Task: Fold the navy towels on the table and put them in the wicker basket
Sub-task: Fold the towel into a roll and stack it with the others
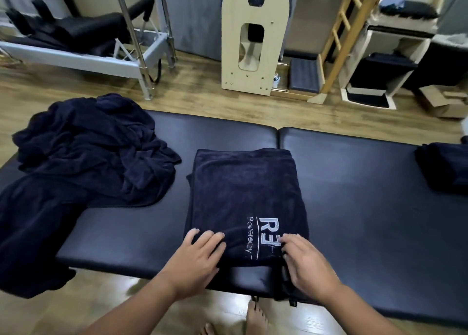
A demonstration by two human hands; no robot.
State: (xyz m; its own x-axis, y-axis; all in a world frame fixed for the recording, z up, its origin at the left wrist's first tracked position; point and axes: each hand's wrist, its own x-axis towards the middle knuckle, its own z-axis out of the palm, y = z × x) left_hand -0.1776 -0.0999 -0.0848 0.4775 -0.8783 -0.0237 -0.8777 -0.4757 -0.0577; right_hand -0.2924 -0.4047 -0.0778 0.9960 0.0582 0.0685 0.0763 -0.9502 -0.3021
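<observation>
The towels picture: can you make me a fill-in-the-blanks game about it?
1. The folded towel with white letters lies on a padded ____ table.
2. The messy towel pile sits on the person's ____ side.
3. The left hand and right hand touch the towel's ____ edge.

Missing words: black; left; near
</observation>
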